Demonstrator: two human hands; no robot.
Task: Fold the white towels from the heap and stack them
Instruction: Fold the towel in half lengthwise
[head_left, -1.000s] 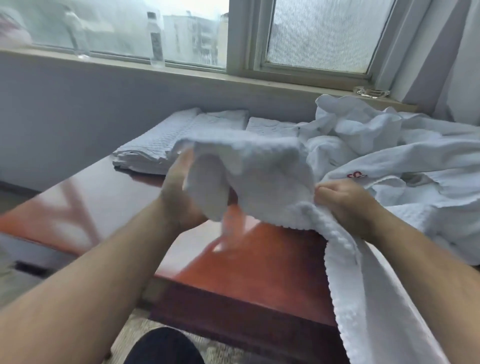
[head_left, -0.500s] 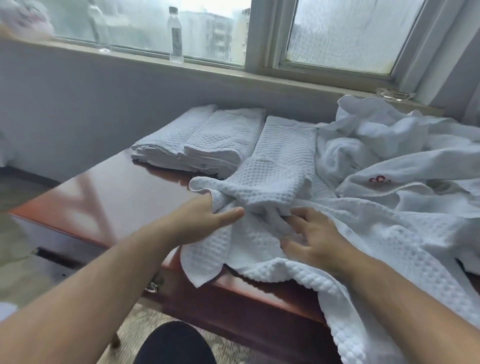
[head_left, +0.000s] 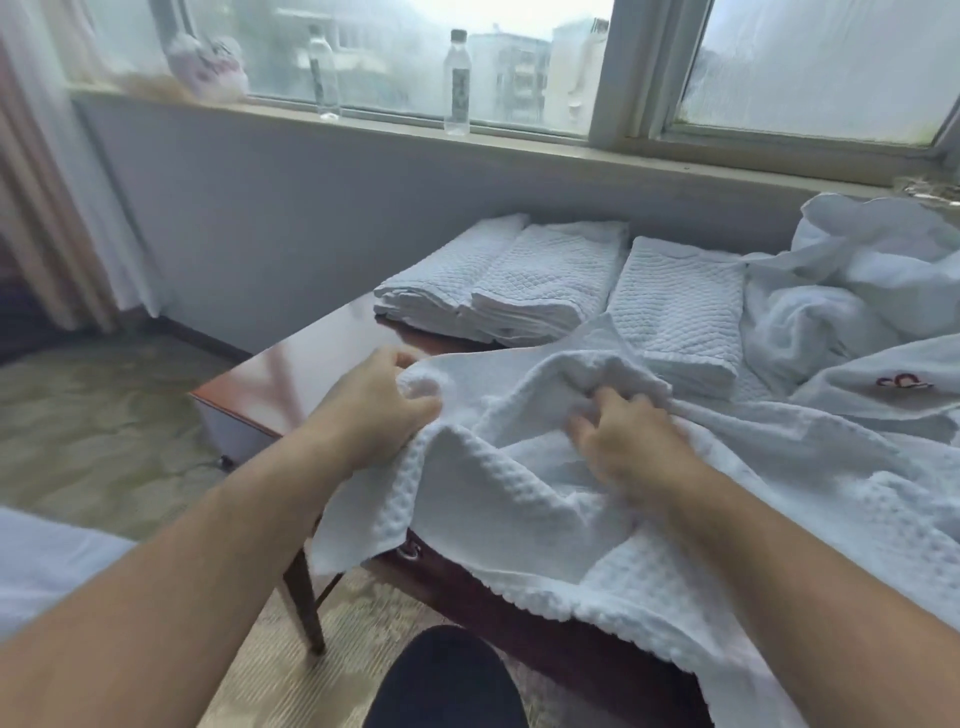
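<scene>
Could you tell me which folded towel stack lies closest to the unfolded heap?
The rightmost stack, against the heap; the other two lie farther left.

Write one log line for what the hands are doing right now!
left hand: grips towel edge | right hand: pinches towel fold | towel: crumpled on table | folded towels: behind | heap: right

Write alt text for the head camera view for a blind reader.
A person's left hand grips the edge of a crumpled white waffle towel draped over a red-brown table, while the right hand curls its fingers into its folds. Behind lie folded towel stacks, with a heap of white linen at right.
</scene>
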